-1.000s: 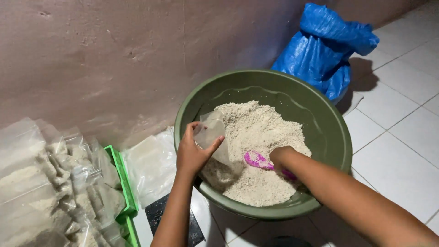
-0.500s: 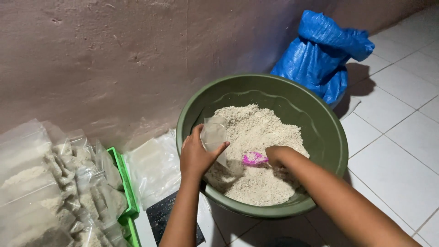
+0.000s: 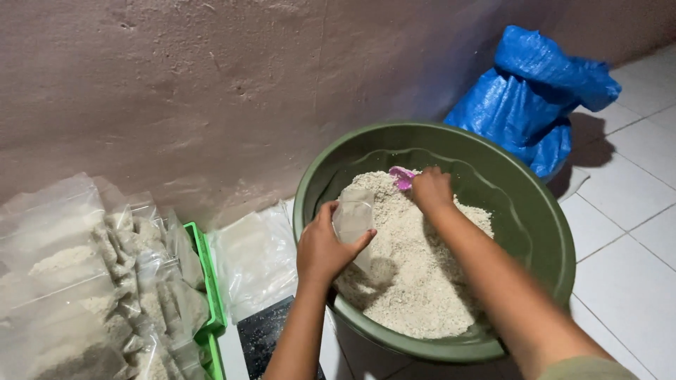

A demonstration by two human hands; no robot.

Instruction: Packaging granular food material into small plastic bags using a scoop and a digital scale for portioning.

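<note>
Fingers of the left hand [image 3: 322, 248] curl around a small clear bag [image 3: 354, 219] held over pale grain [image 3: 415, 274] in a green basin [image 3: 542, 211]. Right hand [image 3: 431, 190] grips a pink scoop [image 3: 402, 176]. Filled bags [image 3: 84, 281] lie stacked aside; much grain remains.

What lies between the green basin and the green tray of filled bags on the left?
In the head view, between the green basin and the green tray lie a stack of empty clear bags and a dark flat scale.

One green basin [image 3: 549, 232], one pink scoop [image 3: 402, 176], one blue sack [image 3: 528, 98], two hands.
</note>
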